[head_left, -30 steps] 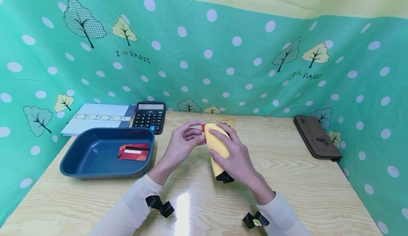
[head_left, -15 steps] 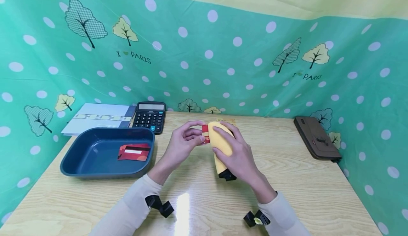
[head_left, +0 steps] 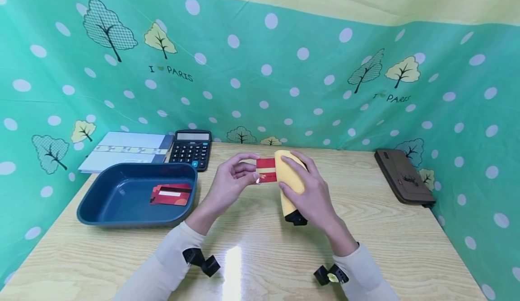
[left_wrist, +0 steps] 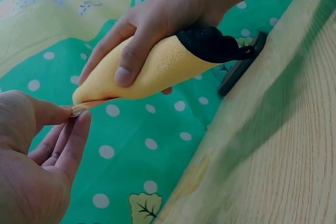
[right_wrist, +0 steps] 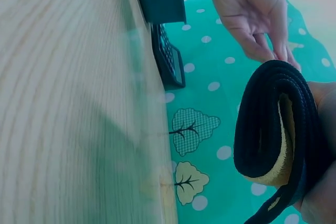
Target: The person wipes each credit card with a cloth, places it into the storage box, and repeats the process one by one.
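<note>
My left hand [head_left: 232, 179] pinches a red card [head_left: 266, 170] with a pale stripe by its left end, between thumb and fingers. My right hand [head_left: 310, 197] grips a folded yellow cloth [head_left: 290, 179] with a black edge. The card's right end is covered by the cloth. From the left wrist, the cloth [left_wrist: 173, 69] lies over the card, which shows as a thin strip at its tip. The right wrist view shows the rolled layers of the cloth's black edge [right_wrist: 252, 124], with the left hand [right_wrist: 252, 14] beyond it.
A blue tray [head_left: 136, 223] at the left holds red cards [head_left: 170, 194]. Behind it are a calculator [head_left: 190, 150] and a white folder-like item [head_left: 126, 145]. A brown case [head_left: 404, 176] lies at the right. A patterned curtain [head_left: 252, 66] hangs behind the wooden table [head_left: 378, 238].
My right hand has moved to the right with the cloth, uncovering more of the red card. The left hand has stayed nearly in place, still pinching the card.
</note>
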Demonstrator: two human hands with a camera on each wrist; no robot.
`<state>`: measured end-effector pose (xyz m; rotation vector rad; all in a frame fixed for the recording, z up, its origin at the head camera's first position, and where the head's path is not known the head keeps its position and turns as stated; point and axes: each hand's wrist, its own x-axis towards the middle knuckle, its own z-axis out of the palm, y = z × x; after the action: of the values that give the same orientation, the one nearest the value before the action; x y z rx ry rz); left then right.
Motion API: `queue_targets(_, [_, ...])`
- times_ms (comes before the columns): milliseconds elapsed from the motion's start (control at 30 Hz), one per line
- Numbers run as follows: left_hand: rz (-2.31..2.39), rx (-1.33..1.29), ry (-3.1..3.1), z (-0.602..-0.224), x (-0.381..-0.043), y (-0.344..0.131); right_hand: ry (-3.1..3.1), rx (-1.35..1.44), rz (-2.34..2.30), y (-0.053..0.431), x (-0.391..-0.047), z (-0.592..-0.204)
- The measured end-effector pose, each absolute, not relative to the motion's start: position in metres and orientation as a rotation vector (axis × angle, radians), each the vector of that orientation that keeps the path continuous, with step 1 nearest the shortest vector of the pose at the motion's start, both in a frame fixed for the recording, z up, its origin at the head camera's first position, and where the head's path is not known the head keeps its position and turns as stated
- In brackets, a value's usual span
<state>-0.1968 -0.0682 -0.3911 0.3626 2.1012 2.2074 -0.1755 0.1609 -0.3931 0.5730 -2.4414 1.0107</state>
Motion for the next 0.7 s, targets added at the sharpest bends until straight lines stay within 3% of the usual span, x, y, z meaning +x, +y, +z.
queue_targets(700, [2.356, 0.197, 2.091, -0.400, -0.209, -0.077, -2.472, 0.486, 1.049, 0.182, -0.190, -0.399])
